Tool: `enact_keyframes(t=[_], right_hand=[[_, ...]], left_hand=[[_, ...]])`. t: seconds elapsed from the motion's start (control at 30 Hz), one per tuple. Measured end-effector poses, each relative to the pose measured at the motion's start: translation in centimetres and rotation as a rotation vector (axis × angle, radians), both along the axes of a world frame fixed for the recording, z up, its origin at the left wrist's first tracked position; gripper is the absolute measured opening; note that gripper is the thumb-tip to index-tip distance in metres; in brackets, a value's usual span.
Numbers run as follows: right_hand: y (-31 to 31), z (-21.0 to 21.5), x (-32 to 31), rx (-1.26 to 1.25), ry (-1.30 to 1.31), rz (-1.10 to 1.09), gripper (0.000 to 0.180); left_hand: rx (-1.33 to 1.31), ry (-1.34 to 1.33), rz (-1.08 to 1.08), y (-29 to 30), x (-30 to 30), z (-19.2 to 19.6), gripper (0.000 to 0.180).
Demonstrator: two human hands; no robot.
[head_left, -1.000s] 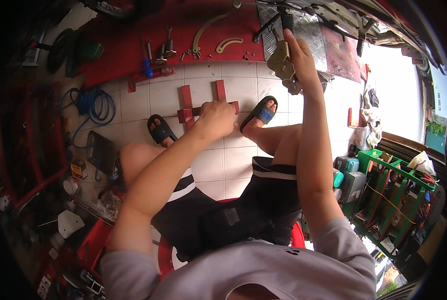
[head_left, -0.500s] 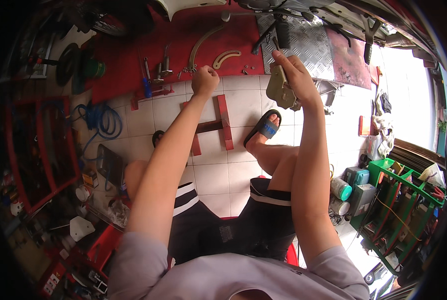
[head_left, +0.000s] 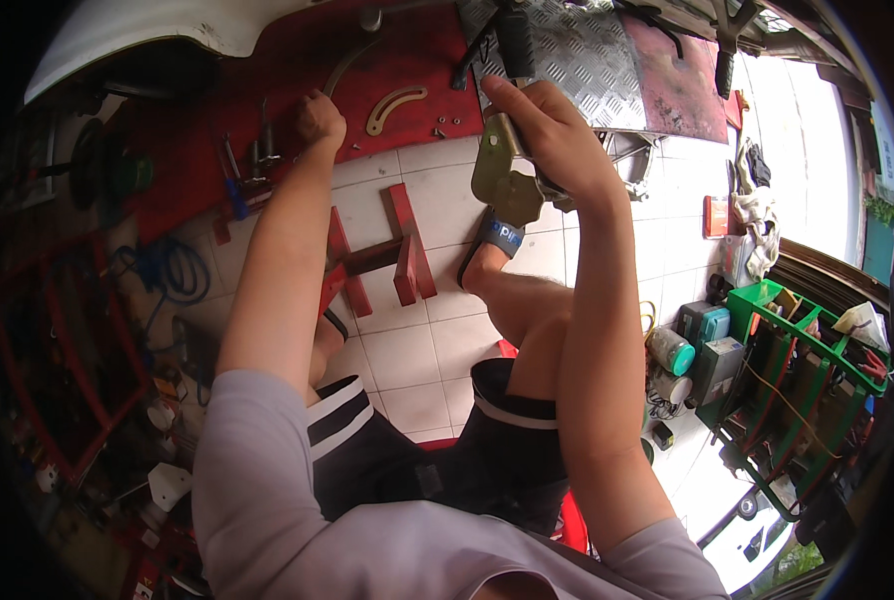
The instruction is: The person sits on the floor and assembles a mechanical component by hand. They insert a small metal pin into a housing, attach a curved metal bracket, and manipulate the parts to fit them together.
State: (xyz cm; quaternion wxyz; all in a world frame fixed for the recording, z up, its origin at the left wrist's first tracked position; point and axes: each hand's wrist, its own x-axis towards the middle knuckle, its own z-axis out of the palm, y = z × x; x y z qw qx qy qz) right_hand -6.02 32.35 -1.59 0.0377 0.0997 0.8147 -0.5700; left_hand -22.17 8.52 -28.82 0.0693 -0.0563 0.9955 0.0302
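My left hand (head_left: 321,120) is over the red platform (head_left: 437,60), fingers curled in; whatever they hold, if anything, is hidden. It covers the near end of a long curved metal strip (head_left: 351,66). A short curved slotted plate (head_left: 397,108) lies to its right, with a few small nuts (head_left: 441,132) beside it. Left of the hand are metal pins (head_left: 267,140) and a blue-handled screwdriver (head_left: 236,197). My right hand (head_left: 557,135) grips a bent, yellowish metal bracket (head_left: 497,165) in the air above the platform's front edge.
A red metal stand (head_left: 377,255) is on the tiled floor between my feet. At right stands a green tool rack (head_left: 767,300), with jars and boxes beside it. A blue hose (head_left: 172,270) lies coiled at left. Motorcycle parts hang over the platform's far side.
The view has swung, shifting the scene leftward. My left hand has moved away and left over the platform. The bracket in my right hand has turned, showing more of its shape.
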Motion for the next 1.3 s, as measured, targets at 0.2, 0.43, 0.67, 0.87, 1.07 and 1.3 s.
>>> enact_keyframes(t=[0.2,0.43,0.67,0.87,1.07,1.3], right_hand=[[-0.3,-0.3,-1.3,0.032,0.005,0.095,0.059],[-0.2,0.0,-0.3,0.049,-0.065,0.055,0.058],[0.2,-0.4,-0.4,0.095,-0.166,-0.033,0.06],[-0.3,-0.5,-0.5,-0.066,-0.17,-0.125,0.061],[-1.3,-1.1,0.8,-0.487,-0.089,-0.107,0.056],[-2.7,-1.0,1.4,-0.543,0.072,-0.045,0.059]], left_hand=[[-0.13,0.034,-0.159,-1.3,-0.6,0.0,0.03],[0.085,-0.048,-0.034,1.0,-1.0,5.6,0.026],[0.772,-0.015,-0.069,-2.4,4.8,9.4,0.033],[1.315,0.05,-0.041,-0.8,14.7,22.0,0.032],[1.102,0.37,-0.402,-3.8,17.9,26.5,0.03],[0.904,0.541,-0.67,-6.4,19.2,28.0,0.027]])
